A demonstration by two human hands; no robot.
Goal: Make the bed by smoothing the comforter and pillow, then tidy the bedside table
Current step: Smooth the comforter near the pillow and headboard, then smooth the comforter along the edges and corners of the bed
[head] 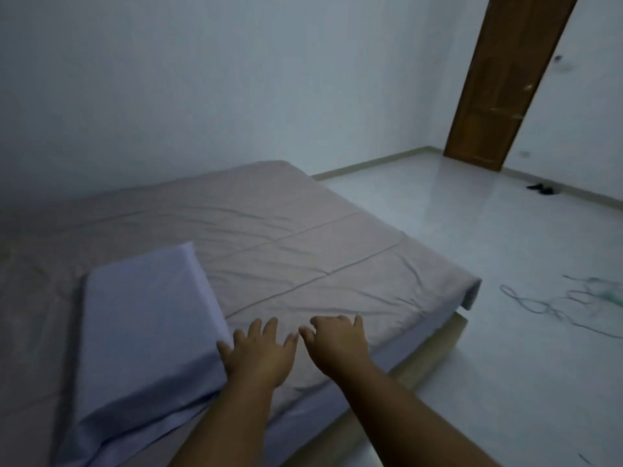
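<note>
**Both palms down on the comforter, smoothing under way**

Just to the left of the left hand lies the pale lavender pillow (145,318), flat on the bed, its near corner touching that hand's little-finger side. The left hand (261,357) is released, fingers spread flat on the comforter (303,251). Right beside it, thumbs almost meeting, the right hand (337,347) also rests on the fabric. It is relaxed, its fingertips slightly bent, with no cloth gathered in them. Beyond both hands the pinkish-grey comforter covers the mattress, with shallow creases fanning away from the fingers. Well to the right of the right hand, a loose cable (546,305) trails on the floor (455,230).

The step in hand looks like smoothing the comforter. The next move probably calls for sweeping the palms outward and away across the creases, with even pressure so the fabric does not bunch. The pillow comes after that. No bedside table is in view.
</note>
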